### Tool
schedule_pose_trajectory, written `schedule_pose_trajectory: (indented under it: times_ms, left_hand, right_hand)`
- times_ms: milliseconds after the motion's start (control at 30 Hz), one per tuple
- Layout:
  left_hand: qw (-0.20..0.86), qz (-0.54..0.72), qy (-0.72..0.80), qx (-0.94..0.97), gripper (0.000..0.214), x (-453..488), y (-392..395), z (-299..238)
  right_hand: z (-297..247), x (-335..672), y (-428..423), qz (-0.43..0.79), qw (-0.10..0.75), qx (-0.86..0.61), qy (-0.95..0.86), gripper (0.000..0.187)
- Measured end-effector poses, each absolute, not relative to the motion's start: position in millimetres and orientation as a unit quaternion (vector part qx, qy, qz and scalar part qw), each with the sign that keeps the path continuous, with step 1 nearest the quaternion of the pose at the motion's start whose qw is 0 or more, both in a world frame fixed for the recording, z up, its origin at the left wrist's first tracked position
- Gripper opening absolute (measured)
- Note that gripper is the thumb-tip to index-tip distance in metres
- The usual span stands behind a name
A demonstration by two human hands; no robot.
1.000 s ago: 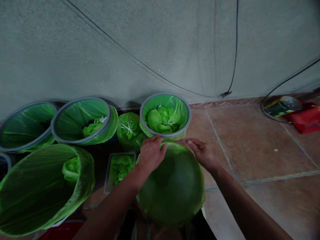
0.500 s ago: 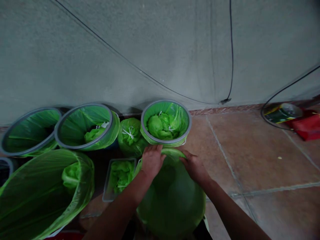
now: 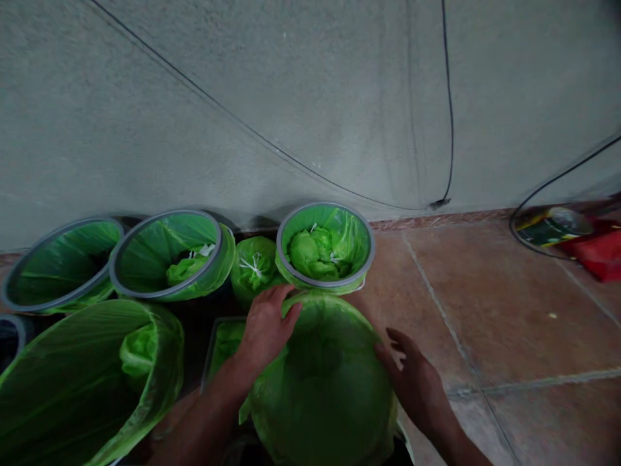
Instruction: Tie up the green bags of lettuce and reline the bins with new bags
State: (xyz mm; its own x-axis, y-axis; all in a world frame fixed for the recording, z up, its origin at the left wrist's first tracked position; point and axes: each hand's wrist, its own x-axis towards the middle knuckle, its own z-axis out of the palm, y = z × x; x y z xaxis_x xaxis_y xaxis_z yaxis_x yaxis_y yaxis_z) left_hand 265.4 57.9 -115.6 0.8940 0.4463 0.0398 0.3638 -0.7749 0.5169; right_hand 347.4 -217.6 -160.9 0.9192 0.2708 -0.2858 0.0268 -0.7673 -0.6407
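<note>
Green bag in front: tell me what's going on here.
A person handles a green bag stretched taut over something round. The left hand lies flat on its far edge; the right hand is open at its right side. More green-lined bins stand along the wall.

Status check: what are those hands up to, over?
Left hand on far rim of green liner. Right hand open beside it. Filled bin just beyond.
</note>
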Motion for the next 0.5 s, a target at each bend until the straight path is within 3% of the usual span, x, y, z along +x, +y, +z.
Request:
schedule_pose_trajectory:
  times_ms: [167, 400, 500]
  left_hand:
    - [0.244, 0.035, 0.193, 0.950, 0.024, 294.9, 46.7, -130.3]
    - [0.156, -0.097, 0.174, 0.967, 0.029, 290.3, 48.2, -149.4]
    - [0.132, -0.140, 0.158, 0.969, 0.030, 285.7, 54.6, -149.1]
  right_hand:
    - [-149.4, 396.9, -166.2, 0.165, 0.374, -0.879, -0.247, 0.046]
    - [-173.3, 403.5, -128.7, 0.224, 0.150, -0.884, -0.382, 0.043]
    - [-172.3, 401.1, -131.7, 0.247, 0.118, -0.879, -0.390, 0.044]
